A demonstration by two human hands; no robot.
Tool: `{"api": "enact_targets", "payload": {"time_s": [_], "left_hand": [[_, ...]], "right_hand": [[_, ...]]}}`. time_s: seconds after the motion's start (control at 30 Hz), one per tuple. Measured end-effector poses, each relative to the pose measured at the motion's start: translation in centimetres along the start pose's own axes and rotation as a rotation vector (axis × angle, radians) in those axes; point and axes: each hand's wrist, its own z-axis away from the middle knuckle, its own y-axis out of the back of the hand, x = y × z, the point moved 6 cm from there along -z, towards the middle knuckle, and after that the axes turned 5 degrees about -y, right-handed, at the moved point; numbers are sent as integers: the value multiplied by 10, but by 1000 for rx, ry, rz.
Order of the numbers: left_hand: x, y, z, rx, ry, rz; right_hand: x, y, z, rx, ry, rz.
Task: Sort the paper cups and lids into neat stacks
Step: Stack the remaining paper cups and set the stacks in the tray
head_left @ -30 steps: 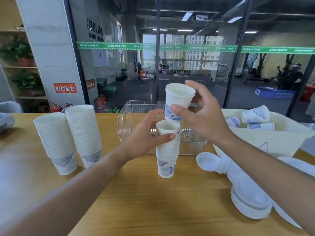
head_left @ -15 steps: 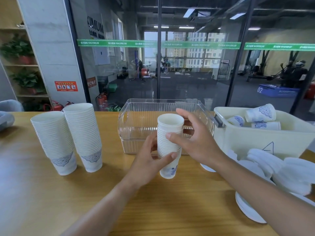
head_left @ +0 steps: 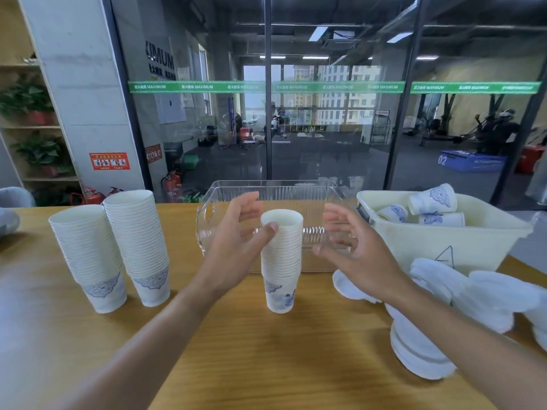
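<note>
Three stacks of cups are seen on the table (head_left: 266, 365), two tall stacks (head_left: 112, 250) toward its left edge and a shorter middle stack (head_left: 281, 261) flanked by the open left hand (head_left: 236, 247), thumb touching it, and open right hand (head_left: 355, 255), with lids (head_left: 420, 350) piled near the right edge.

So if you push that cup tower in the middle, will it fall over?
Probably, yes. The middle cup stack is tall and stands on one small cup base, so a sideways push near the top would likely tip it. Paper cups look light, so it may slide on the smooth wooden table first.
</note>
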Motion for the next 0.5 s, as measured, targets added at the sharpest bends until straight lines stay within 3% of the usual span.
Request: {"api": "enact_targets", "payload": {"time_s": [0.23, 0.5], "left_hand": [[65, -34, -43, -115, -119, -169], [91, -155, -80, -395, -147, -288]], "right_hand": [[10, 80, -4, 132, -7, 77], [58, 172, -19, 268, -81, 271]]}}
